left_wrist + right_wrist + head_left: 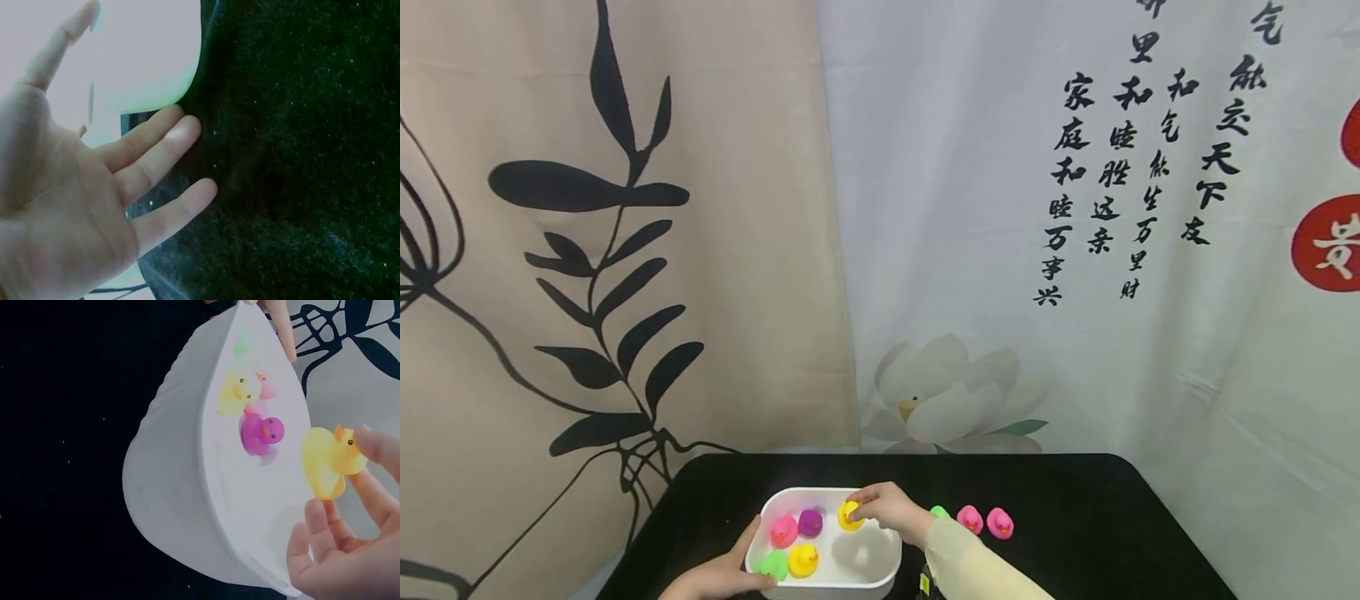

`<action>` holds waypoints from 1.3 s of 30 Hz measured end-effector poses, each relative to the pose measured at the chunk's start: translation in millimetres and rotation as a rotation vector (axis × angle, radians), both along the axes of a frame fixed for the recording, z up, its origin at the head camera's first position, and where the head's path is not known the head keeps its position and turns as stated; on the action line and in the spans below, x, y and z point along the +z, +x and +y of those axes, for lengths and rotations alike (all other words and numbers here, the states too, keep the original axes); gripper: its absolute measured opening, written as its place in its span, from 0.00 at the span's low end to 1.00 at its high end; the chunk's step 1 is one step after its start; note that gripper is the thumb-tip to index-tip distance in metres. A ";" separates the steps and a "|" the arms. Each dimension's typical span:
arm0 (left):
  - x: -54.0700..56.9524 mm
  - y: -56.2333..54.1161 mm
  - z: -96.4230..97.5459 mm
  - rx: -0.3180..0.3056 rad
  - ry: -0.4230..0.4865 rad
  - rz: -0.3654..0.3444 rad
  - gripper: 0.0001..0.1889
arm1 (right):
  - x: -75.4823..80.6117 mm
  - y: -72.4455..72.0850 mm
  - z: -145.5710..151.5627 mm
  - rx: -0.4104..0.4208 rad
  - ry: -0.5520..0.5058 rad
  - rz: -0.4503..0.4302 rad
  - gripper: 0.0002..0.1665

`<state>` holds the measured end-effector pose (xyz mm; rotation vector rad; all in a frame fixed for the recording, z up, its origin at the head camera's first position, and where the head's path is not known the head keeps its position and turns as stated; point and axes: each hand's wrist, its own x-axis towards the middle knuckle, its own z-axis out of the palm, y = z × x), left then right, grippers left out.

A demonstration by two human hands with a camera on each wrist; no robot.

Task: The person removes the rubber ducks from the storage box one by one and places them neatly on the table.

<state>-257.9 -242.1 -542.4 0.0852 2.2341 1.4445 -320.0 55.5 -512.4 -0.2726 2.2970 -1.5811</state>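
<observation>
A yellow rubber duck (325, 462) is pinched between the thumb and fingers of my right hand (891, 510), over the far right part of a white plastic tub (868, 590). Inside the tub sit a pink duck (784, 531), a purple duck (810, 523), a green duck (772, 566) and another yellow duck (803, 561). My left hand (718, 575) touches the tub's left end, its digits spread and fairly straight. In the left wrist view, my left hand (81, 181) has several fingers extended beside the tub's pale wall.
On the black cloth-covered table (1090, 533), right of the tub, stand a partly hidden green duck (939, 512) and two pink ducks (970, 519). A small black item with a yellow patch (925, 583) lies by the right sleeve. A printed curtain (760, 250) hangs behind.
</observation>
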 end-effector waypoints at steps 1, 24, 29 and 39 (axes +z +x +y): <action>-0.6 -0.1 -0.4 0.006 -0.005 -0.005 0.55 | 1.4 0.3 1.1 0.004 0.002 0.001 0.11; 3.4 -2.7 4.0 0.015 -0.068 0.026 0.56 | 12.9 -4.2 44.1 0.037 -0.013 0.057 0.14; 5.7 -1.2 5.3 0.026 -0.093 0.030 0.56 | 19.1 -5.9 56.4 0.029 0.013 0.057 0.14; 8.4 0.8 5.4 0.050 -0.102 -0.002 0.59 | 25.1 -13.1 85.6 0.018 0.024 0.079 0.16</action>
